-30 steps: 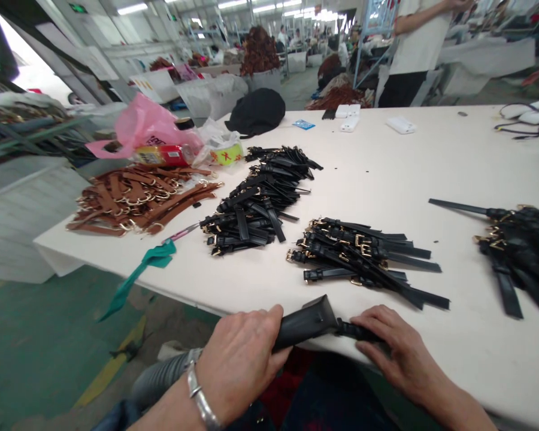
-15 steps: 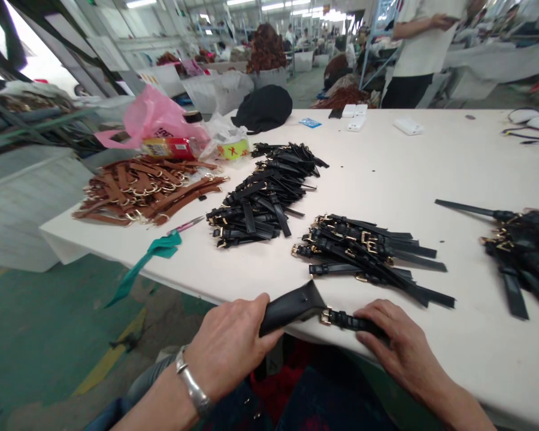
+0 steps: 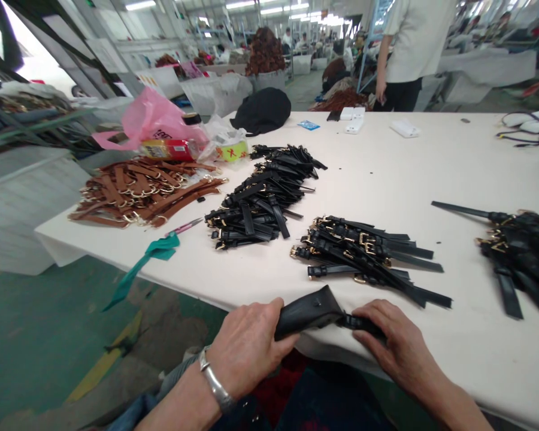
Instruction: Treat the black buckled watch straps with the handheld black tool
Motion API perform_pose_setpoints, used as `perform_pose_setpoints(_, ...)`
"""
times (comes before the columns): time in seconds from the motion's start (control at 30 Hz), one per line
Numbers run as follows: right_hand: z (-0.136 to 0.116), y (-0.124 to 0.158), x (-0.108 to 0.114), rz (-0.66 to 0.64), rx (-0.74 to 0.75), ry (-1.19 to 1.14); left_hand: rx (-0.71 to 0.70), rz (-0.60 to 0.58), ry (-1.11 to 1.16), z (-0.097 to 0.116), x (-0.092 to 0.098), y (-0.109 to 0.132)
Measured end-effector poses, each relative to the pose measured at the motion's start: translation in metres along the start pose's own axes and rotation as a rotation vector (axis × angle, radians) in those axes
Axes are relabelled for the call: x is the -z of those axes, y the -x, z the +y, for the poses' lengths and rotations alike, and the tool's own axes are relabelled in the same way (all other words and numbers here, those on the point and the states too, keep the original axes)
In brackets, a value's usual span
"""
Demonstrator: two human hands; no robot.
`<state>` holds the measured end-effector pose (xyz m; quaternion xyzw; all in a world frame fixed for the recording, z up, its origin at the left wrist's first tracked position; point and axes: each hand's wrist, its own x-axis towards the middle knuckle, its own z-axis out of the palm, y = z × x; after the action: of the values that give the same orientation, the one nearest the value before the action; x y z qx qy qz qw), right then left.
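At the table's front edge, my left hand (image 3: pixel 256 341) is closed round a wide black leather piece (image 3: pixel 312 311) with a folded, boxy end. My right hand (image 3: pixel 388 335) pinches a narrow black buckle strap (image 3: pixel 351 321). The strap's buckle end meets the open end of the leather piece, which covers the buckle; how far it reaches inside I cannot tell. Just beyond my hands lies a pile of black buckle straps (image 3: pixel 363 251) with gold buckles. A longer row of black straps (image 3: pixel 269 197) runs behind it to the left.
Brown straps (image 3: pixel 130 188) with metal rings lie at the left, near small scissors (image 3: pixel 186 226) and a green cloth strip (image 3: pixel 146 263). More black straps (image 3: pixel 521 251) lie at the right. A pink bag (image 3: pixel 153 120) and a black cap (image 3: pixel 263 111) sit further back. A person (image 3: pixel 415 48) stands beyond the table.
My left hand has moved right with the leather piece, and its end now covers the strap's gold buckle. The person beyond the table has lowered an arm.
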<state>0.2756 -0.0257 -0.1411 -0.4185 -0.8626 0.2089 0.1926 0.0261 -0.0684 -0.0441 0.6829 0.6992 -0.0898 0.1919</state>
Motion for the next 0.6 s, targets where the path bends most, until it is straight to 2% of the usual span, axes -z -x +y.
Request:
perform_pose_setpoints(0.17,-0.006,0.003,-0.001,0.061,0.021,-0.018,0.089,-0.033,0.049,-0.014,-0.009,0.015)
perform_pose_setpoints(0.37,-0.01,0.006,-0.006,0.183,0.102,-0.03,0.138,-0.095,0.071,-0.03,-0.007,0.029)
perform_pose_setpoints(0.6,-0.007,0.006,-0.006,0.093,0.022,-0.114,0.15,-0.133,0.071,-0.03,-0.013,0.029)
